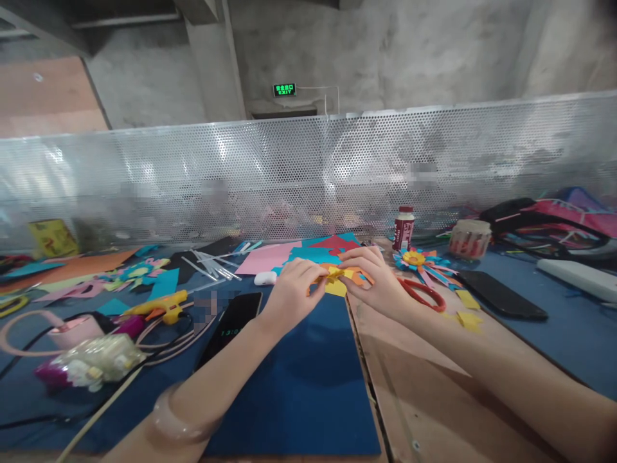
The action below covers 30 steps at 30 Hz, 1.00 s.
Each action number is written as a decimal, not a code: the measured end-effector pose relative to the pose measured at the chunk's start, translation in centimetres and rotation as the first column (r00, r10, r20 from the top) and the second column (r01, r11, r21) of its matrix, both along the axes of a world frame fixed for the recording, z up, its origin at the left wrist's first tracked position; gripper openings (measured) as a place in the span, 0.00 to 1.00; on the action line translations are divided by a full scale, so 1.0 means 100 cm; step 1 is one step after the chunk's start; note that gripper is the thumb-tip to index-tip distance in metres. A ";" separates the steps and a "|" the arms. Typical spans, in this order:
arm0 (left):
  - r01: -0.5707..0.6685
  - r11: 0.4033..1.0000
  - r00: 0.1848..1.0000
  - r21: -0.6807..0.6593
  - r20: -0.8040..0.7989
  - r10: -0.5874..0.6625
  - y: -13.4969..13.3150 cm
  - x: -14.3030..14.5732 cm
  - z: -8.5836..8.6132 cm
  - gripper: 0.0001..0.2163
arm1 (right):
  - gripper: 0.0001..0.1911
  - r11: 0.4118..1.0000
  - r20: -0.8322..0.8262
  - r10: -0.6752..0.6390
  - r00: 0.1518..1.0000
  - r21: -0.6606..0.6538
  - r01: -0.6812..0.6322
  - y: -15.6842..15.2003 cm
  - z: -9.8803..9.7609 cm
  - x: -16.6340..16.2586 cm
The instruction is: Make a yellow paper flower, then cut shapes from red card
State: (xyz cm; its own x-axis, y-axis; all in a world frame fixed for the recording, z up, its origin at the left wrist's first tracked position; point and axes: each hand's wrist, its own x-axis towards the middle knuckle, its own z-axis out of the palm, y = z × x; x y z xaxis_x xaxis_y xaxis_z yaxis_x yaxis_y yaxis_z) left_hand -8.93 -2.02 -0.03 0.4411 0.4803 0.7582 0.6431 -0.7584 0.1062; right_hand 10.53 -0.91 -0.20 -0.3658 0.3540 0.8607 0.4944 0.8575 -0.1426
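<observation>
Over the far middle of the table, a small folded yellow paper piece (336, 274) is between my two hands. My left hand (297, 288) pinches its left side with thumb and fingertips closed. On the other side, my right hand (370, 281) holds the right edge, its fingers curved over the paper. Yellow paper (337, 287) lies just beneath, with blue, red and orange sheets behind it. Beside my right wrist are red-handled scissors (424, 292), partly hidden. A paper flower (415, 258) with a yellow centre and blue petals lies past them.
A yellow glue gun (161, 307), cables and a plastic bag (99, 361) lie to the left. One dark phone (231, 328) is by my left forearm, another (501, 296) on the right. A bottle (403, 229) and jar (470, 239) stand before the perforated metal screen (308, 173).
</observation>
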 end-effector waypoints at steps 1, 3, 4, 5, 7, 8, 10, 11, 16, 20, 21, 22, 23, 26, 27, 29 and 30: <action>0.002 1.000 1.000 -0.001 -0.003 -0.002 0.000 0.000 0.000 0.07 | 0.07 1.000 0.000 -0.008 1.000 0.020 0.008 0.000 -0.001 -0.001; 0.004 1.000 1.000 -0.003 0.001 -0.004 -0.001 0.001 0.000 0.07 | 0.07 0.999 0.009 -0.012 1.000 0.039 0.012 0.000 -0.003 -0.002; 0.005 1.000 1.000 -0.002 0.003 -0.005 -0.001 0.001 0.000 0.07 | 0.07 0.999 0.013 -0.013 1.000 0.043 0.012 0.000 -0.004 -0.002; 0.008 1.000 1.000 -0.001 0.006 -0.008 -0.001 0.001 0.000 0.07 | 0.08 0.999 0.013 -0.015 1.000 0.047 0.014 0.000 -0.005 -0.002; 0.015 1.000 1.000 0.002 0.008 -0.015 -0.002 0.001 0.000 0.07 | 0.09 0.998 0.015 -0.020 1.000 0.056 0.020 0.000 -0.007 -0.002; 0.018 1.000 1.000 0.003 0.008 -0.018 -0.002 0.002 0.000 0.07 | 0.09 0.998 0.017 -0.022 1.000 0.060 0.021 0.000 -0.007 -0.002; 0.023 1.000 1.000 0.003 0.005 -0.023 -0.002 0.002 0.000 0.07 | 0.08 0.998 0.016 -0.023 1.000 0.067 0.022 0.000 -0.008 -0.003; 0.024 1.000 1.000 0.003 0.004 -0.024 -0.003 0.002 0.000 0.07 | 0.07 0.997 0.011 -0.021 1.000 0.070 0.020 0.000 -0.008 -0.003; 0.032 0.998 0.999 -0.045 0.039 -0.030 -0.004 0.005 0.001 0.06 | 0.05 0.999 -0.033 0.027 0.999 0.048 -0.025 -0.002 -0.006 -0.005; 0.056 0.989 0.994 -0.139 0.101 -0.043 -0.005 0.006 0.002 0.06 | 0.06 0.994 -0.047 0.072 0.996 -0.084 -0.076 -0.006 -0.003 -0.006; 0.063 0.986 0.993 -0.154 0.104 -0.047 -0.005 0.006 0.002 0.06 | 0.06 0.990 -0.056 0.077 0.995 -0.114 -0.083 -0.006 -0.003 -0.006; 0.069 0.984 0.993 -0.166 0.104 -0.052 -0.004 0.006 0.001 0.06 | 0.06 0.987 -0.068 0.082 0.994 -0.136 -0.091 -0.007 -0.003 -0.006; 0.074 0.982 0.993 -0.176 0.107 -0.055 -0.004 0.007 0.001 0.05 | 0.06 0.983 -0.079 0.085 0.993 -0.153 -0.097 -0.007 -0.004 -0.006; 0.078 0.974 0.991 -0.213 0.123 -0.053 -0.005 0.007 0.001 0.05 | 0.07 0.975 -0.103 0.092 0.990 -0.192 -0.110 -0.006 -0.006 -0.007; 0.078 0.971 0.991 -0.228 0.125 -0.051 -0.005 0.007 0.001 0.05 | 0.08 0.973 -0.108 0.092 0.990 -0.203 -0.112 -0.005 -0.007 -0.007; 0.076 0.964 0.991 -0.254 0.127 -0.045 -0.005 0.007 0.001 0.05 | 0.08 0.967 -0.113 0.095 0.989 -0.225 -0.119 -0.005 -0.008 -0.007; 0.075 0.961 0.990 -0.268 0.132 -0.041 -0.005 0.007 0.001 0.05 | 0.08 0.963 -0.115 0.099 0.988 -0.237 -0.124 -0.005 -0.007 -0.007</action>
State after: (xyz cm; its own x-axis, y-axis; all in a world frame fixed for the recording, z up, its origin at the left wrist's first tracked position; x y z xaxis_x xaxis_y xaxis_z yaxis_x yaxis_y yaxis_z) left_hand -8.23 -2.49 0.05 0.3852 0.6518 0.6533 0.5678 -0.7255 0.3890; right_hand 9.80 -1.42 -0.94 -0.3303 0.5191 0.7883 0.3694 0.8397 -0.3981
